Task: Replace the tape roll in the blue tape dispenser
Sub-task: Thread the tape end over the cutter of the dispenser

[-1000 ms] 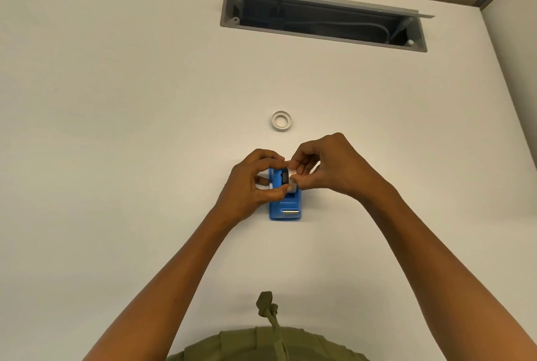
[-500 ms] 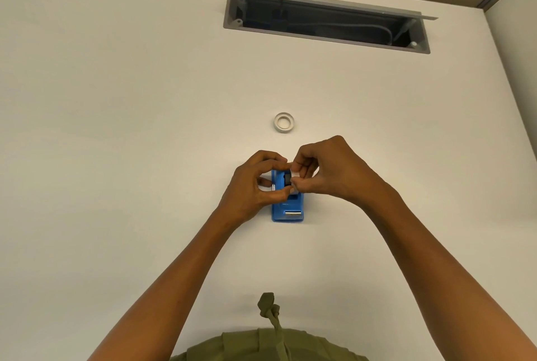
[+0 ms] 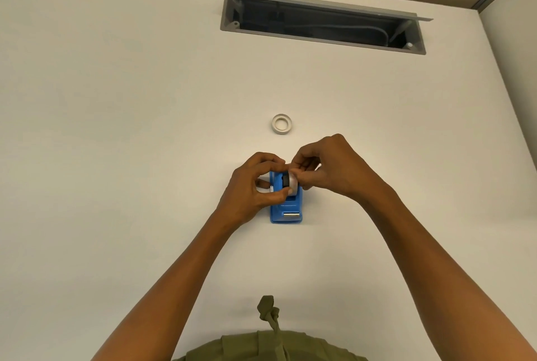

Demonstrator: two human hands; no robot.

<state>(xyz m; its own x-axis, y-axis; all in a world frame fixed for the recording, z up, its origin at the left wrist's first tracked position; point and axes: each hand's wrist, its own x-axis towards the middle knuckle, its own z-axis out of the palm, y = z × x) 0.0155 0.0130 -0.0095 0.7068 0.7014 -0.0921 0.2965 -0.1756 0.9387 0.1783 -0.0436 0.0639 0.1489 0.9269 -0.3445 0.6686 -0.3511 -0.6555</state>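
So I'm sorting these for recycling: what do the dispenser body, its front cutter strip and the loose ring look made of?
Blue tape dispenser: probably moulded plastic, uniform colour, soft sheen. Cutter strip: likely metal, silvery glint. Loose ring: whitish, matte; card or plastic, unclear.

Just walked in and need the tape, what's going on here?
A person is reloading the blue dispenser on the white table. Both hands, left and right, grip a roll on its black hub over the dispenser; it doesn't look seated yet. Another ring lies beyond, untouched.
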